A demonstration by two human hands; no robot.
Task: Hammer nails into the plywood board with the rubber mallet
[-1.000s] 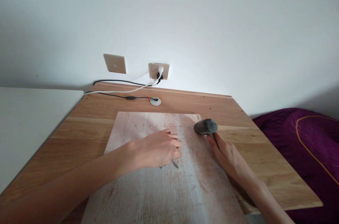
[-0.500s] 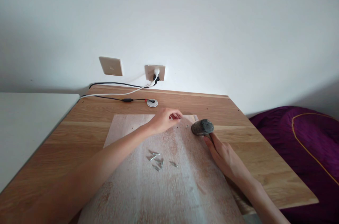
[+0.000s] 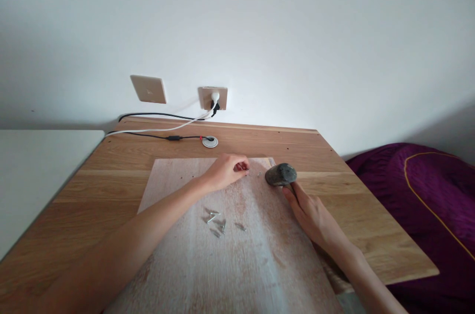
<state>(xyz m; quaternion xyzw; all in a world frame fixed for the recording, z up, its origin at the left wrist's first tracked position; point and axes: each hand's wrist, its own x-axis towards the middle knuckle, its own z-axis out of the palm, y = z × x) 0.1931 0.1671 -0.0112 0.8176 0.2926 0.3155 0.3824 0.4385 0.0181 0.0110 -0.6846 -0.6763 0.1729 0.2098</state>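
Left hand (image 3: 226,171) pinched closed on pale board (image 3: 237,264), right hand (image 3: 309,211) gripping rounded grey hammer (image 3: 281,174)

Domestic room, most likely a bedroom used for light handwork. I sit at a wooden desk (image 3: 111,175) pushed against a plain white wall (image 3: 297,31). Behind the desk, the wall carries a household socket (image 3: 213,97) with two plugs and a blank cover plate (image 3: 148,89); cables (image 3: 156,130) run along the desk's rear edge to a grommet (image 3: 210,141). Right of the desk lies a purple bedcover (image 3: 426,195). Left of it stands a white surface (image 3: 37,165). On the desk, a plywood board (image 3: 260,264) carries loose nails (image 3: 217,220).
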